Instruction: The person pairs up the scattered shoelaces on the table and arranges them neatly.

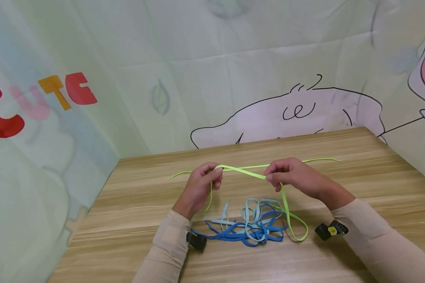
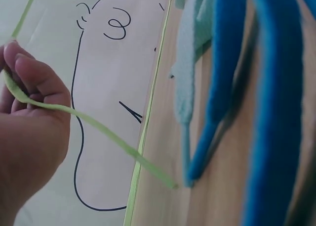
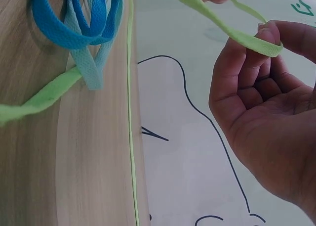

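Above the table, both hands hold one yellow-green shoelace stretched between them. My left hand pinches it near one end, and the short tail hangs below that hand, its tip showing in the left wrist view. My right hand pinches it between thumb and forefinger; from there the lace drops to a loop on the table. Behind the hands, a second yellow-green shoelace lies straight across the table. Just in front of them is a tangled pile of light blue shoelaces and dark blue shoelaces.
The wooden table reaches back to a printed cloth backdrop with cartoon drawings and large letters. A wrist camera sits on the left sleeve and another wrist camera on the right, both low over the table.
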`<state>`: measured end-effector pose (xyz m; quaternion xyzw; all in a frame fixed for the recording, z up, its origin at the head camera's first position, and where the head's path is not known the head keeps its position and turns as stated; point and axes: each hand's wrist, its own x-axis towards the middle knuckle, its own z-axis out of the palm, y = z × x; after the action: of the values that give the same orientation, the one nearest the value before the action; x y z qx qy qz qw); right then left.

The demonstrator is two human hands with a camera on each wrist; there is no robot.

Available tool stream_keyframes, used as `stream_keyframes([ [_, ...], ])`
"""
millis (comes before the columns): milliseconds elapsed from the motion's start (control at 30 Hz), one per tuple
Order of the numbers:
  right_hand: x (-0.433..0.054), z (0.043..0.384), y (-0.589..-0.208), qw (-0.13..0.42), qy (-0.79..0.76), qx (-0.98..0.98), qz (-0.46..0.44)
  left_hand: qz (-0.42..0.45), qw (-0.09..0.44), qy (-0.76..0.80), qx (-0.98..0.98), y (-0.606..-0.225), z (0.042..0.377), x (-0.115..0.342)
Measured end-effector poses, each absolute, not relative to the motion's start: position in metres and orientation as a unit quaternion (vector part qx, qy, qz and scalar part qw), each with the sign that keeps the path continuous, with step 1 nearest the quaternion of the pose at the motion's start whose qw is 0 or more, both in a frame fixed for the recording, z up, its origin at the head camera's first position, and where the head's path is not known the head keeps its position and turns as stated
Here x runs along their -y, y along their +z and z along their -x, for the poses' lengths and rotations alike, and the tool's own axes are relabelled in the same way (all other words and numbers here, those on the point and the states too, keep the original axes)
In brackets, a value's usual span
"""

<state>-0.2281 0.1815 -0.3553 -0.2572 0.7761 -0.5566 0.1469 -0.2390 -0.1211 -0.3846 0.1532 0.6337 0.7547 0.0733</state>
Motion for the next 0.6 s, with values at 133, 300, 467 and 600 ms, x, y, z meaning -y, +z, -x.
stream_keyframes([
  [133, -0.1819, 0.2284, -0.355, 0.15, -0.561, -0.773, 0.253, -0.129, 0.059, 0.76, -0.635, -0.3859, 0.2409, 0.1206],
  [300, -0.1827, 0.2284, -0.3539, 0.15, -0.567, -0.771, 0.248, -0.109, 0.048, 0.766, -0.632, -0.3876, 0.2431, 0.1211],
  [467, -0.1845, 0.23, -0.3545, 0.149, -0.571, -0.768, 0.249, -0.101, 0.048, 0.766, -0.634, -0.3879, 0.2434, 0.1234],
  [600, -0.1858, 0.2313, -0.3556, 0.144, -0.573, -0.768, 0.248, -0.094, 0.05, 0.767, -0.632, -0.3882, 0.2441, 0.1248],
])
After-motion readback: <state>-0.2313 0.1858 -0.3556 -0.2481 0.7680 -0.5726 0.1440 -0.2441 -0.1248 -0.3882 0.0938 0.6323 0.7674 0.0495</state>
